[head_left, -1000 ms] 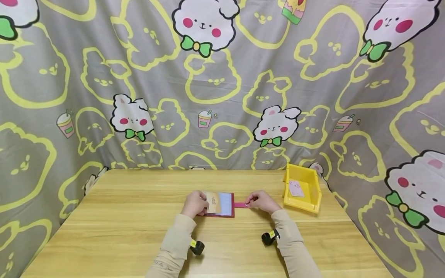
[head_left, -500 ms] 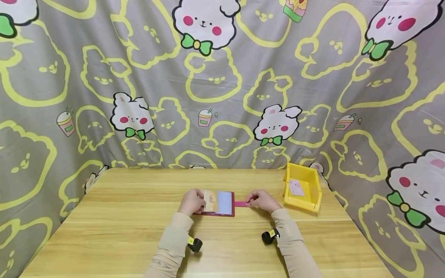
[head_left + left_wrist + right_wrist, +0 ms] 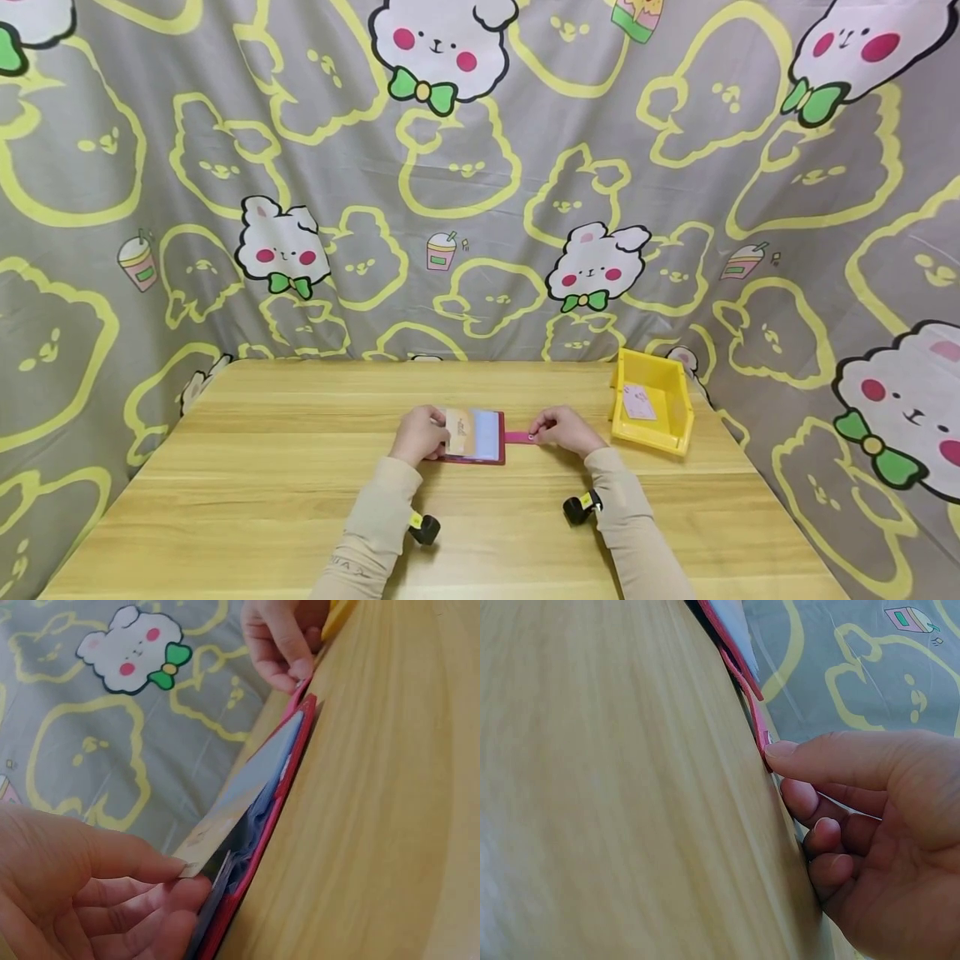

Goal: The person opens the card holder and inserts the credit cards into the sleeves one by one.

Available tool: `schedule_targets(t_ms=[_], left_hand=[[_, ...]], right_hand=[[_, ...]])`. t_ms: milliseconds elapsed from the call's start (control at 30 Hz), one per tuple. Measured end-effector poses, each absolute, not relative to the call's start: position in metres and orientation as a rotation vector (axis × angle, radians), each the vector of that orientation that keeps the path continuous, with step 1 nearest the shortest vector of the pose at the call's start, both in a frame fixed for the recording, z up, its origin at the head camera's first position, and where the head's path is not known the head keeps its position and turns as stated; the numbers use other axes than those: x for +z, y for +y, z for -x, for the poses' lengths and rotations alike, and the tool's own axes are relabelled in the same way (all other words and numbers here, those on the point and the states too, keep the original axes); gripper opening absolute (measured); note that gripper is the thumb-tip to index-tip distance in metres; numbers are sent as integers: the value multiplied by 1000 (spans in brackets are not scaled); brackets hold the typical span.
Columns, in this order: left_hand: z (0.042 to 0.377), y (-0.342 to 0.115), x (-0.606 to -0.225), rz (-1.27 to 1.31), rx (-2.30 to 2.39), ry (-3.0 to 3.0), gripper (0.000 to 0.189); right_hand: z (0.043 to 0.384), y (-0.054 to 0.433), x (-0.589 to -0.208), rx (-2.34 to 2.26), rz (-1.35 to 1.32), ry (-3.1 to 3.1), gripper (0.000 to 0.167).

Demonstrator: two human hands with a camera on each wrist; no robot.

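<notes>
A red card holder (image 3: 501, 450) with clear sleeves lies open on the table between the two hands. My left hand (image 3: 418, 435) pinches the left edge of a cream-and-blue card (image 3: 461, 432) between thumb and index finger; in the left wrist view that card (image 3: 225, 821) stands tilted up over the sleeves. From the holder's right side runs a pink strap (image 3: 517, 437) with a snap button. The thumb and index finger of my right hand (image 3: 564, 432) pinch the strap's end, as the right wrist view shows with the strap (image 3: 759, 724) close to the tabletop.
To the right of my right hand stands a yellow bin (image 3: 654, 437) with a pink patterned card (image 3: 639, 402) inside. The wooden table (image 3: 315, 400) ends at a patterned curtain (image 3: 480, 208) behind. A black wrist camera (image 3: 425, 528) sits on the left sleeve.
My left hand shifted slightly left with the card, then came back a little to the right. My right hand kept its hold on the strap in the same place.
</notes>
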State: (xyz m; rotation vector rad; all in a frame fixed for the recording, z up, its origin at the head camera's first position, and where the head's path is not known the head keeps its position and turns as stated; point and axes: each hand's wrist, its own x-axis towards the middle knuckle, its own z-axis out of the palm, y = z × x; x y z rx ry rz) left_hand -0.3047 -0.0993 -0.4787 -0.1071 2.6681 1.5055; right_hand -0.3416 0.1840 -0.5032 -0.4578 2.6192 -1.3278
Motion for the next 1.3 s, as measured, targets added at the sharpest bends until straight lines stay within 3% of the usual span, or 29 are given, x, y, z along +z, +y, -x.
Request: schedule_targets(t_ms=[633, 767, 1300], left_hand=[[298, -68, -486, -39, 1184, 3144, 15], [297, -67, -485, -57, 1150, 3155, 3], [293, -69, -480, -172, 1016, 2997, 20]], right_hand=[[342, 184, -502, -1330, 464, 2607, 12], [341, 184, -503, -1327, 451, 2612, 11], [338, 183, -500, -1355, 454, 2603, 14]])
